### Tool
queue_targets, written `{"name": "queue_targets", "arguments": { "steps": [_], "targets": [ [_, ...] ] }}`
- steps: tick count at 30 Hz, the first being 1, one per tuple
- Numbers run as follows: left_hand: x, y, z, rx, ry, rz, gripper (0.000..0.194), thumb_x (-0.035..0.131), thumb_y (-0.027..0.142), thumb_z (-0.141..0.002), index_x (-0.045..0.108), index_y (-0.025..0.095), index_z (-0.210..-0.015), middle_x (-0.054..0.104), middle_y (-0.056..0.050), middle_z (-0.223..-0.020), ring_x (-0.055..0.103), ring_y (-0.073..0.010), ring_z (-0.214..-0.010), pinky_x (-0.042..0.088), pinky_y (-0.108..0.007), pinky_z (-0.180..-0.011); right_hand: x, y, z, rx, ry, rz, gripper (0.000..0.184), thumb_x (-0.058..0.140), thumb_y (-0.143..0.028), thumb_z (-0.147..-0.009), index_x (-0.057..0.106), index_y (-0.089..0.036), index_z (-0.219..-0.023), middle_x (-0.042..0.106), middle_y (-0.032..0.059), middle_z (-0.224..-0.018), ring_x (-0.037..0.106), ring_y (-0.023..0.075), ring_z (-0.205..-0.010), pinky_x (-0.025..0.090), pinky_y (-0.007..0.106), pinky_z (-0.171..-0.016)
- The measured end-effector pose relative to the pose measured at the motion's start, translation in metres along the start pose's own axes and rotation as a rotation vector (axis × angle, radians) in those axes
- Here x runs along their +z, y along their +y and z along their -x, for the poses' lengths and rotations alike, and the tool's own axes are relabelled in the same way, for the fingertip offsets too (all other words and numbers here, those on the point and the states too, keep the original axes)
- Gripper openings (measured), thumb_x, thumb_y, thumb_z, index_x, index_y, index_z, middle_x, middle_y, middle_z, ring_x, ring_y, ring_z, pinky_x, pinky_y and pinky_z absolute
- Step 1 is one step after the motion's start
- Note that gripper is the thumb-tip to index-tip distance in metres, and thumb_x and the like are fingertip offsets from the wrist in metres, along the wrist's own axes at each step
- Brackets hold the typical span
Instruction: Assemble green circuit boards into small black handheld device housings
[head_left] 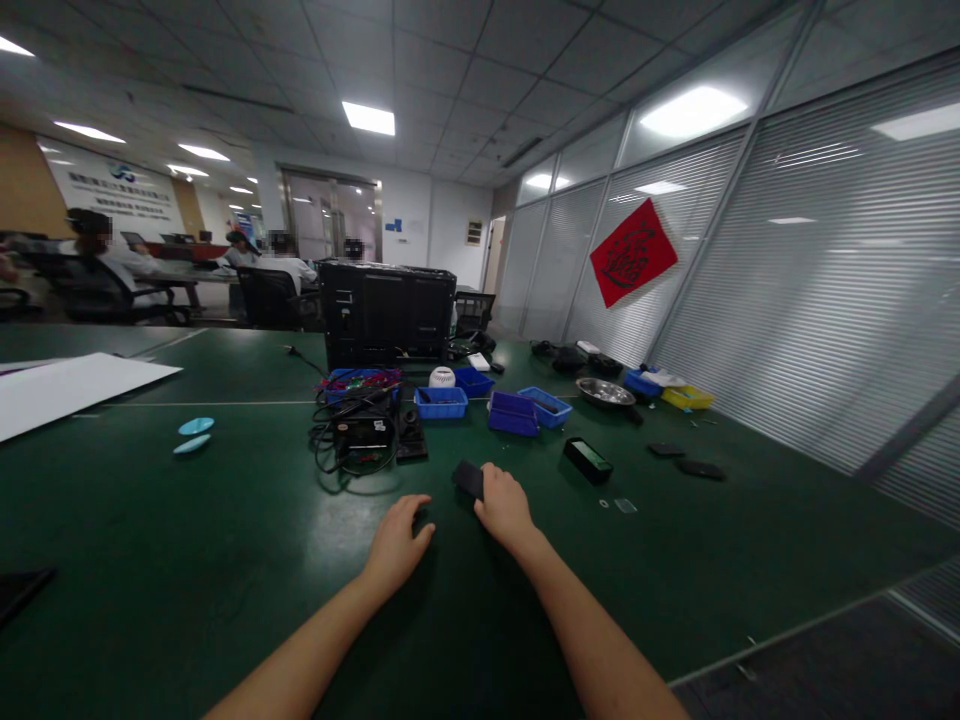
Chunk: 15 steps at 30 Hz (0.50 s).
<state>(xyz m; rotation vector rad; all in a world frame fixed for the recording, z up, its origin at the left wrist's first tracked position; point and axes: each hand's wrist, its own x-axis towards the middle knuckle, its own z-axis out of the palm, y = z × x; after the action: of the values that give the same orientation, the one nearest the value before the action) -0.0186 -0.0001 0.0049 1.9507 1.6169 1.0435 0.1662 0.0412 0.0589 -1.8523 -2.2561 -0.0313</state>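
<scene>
My right hand (506, 508) is closed around one end of a small black rectangular block (469, 480), just above or on the green table (262, 560); its exact kind does not show. To its left, my left hand (399, 540) has thumb and fingers apart, holding nothing. Beyond the hands lie a black power-supply-like box (362, 432) tangled in cables and a black stand-like part (411, 438). On the right rests a black device with a greenish screen (589, 460), near a small clear square piece (625, 506) and a small white ring (604, 503).
Blue bins (441, 404), a purple-blue bin (514, 414), a white ball (442, 377) and a metal bowl (604, 392) stand farther back. A large black case (386, 312) rises behind them. Two light-blue pieces (195, 427) and white sheets (75, 385) lie left. Several people sit in the background.
</scene>
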Motion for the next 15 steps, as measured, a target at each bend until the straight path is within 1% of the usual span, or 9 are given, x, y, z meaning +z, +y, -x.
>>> {"name": "queue_targets", "arguments": {
  "steps": [2, 5, 8, 10, 12, 15],
  "targets": [
    [0.0, 0.001, 0.0, -0.004, -0.006, -0.003, 0.037, 0.05, 0.023, -0.071, 0.053, 0.02, -0.108, 0.057, -0.006, -0.11, 0.052, -0.0195, -0.105, 0.041, -0.035, -0.09, 0.004, -0.008, 0.002, -0.046, 0.037, 0.063, 0.03, 0.054, -0.018, -0.073, 0.046, -0.016, -0.103, 0.055, 0.0114, -0.102, 0.053, 0.0217, -0.09, 0.039, 0.03, -0.072],
    [0.0, 0.001, 0.0, -0.016, -0.011, -0.01, 0.037, 0.05, 0.023, -0.072, 0.053, 0.02, -0.109, 0.056, -0.006, -0.11, 0.051, -0.02, -0.106, 0.04, -0.035, -0.091, 0.011, -0.017, 0.004, -0.077, 0.075, 0.138, 0.023, 0.043, -0.012, -0.08, 0.047, -0.016, -0.102, 0.055, 0.013, -0.1, 0.052, 0.0221, -0.088, 0.039, 0.033, -0.071],
    [0.001, 0.0, -0.001, -0.01, -0.016, -0.01, 0.038, 0.049, 0.023, -0.072, 0.052, 0.019, -0.109, 0.056, -0.006, -0.112, 0.05, -0.0201, -0.107, 0.039, -0.036, -0.093, 0.016, -0.021, 0.006, -0.108, 0.125, 0.162, 0.026, 0.034, -0.008, -0.083, 0.048, -0.016, -0.104, 0.055, 0.0142, -0.101, 0.052, 0.023, -0.088, 0.039, 0.035, -0.07],
    [0.001, -0.001, -0.001, -0.008, -0.017, -0.01, 0.037, 0.049, 0.023, -0.072, 0.052, 0.02, -0.109, 0.056, -0.006, -0.112, 0.051, -0.0202, -0.107, 0.039, -0.036, -0.093, 0.018, -0.022, 0.007, -0.124, 0.149, 0.154, 0.024, 0.037, -0.011, -0.083, 0.048, -0.016, -0.105, 0.054, 0.0148, -0.103, 0.051, 0.0235, -0.089, 0.039, 0.037, -0.071],
    [0.001, 0.0, -0.001, -0.012, -0.011, -0.011, 0.036, 0.05, 0.023, -0.072, 0.053, 0.02, -0.108, 0.057, -0.006, -0.111, 0.051, -0.0202, -0.106, 0.039, -0.036, -0.092, 0.019, -0.024, 0.008, -0.133, 0.153, 0.141, 0.023, 0.046, -0.017, -0.081, 0.047, -0.017, -0.105, 0.053, 0.0149, -0.104, 0.05, 0.0243, -0.09, 0.039, 0.038, -0.072],
    [0.001, 0.001, 0.0, -0.004, 0.003, -0.013, 0.036, 0.05, 0.022, -0.072, 0.053, 0.019, -0.107, 0.057, -0.006, -0.11, 0.052, -0.0199, -0.105, 0.04, -0.035, -0.091, 0.02, -0.028, 0.011, -0.161, 0.154, 0.126, 0.032, 0.058, -0.028, -0.075, 0.047, -0.017, -0.103, 0.051, 0.0142, -0.106, 0.049, 0.026, -0.092, 0.039, 0.039, -0.073]
  ]
}}
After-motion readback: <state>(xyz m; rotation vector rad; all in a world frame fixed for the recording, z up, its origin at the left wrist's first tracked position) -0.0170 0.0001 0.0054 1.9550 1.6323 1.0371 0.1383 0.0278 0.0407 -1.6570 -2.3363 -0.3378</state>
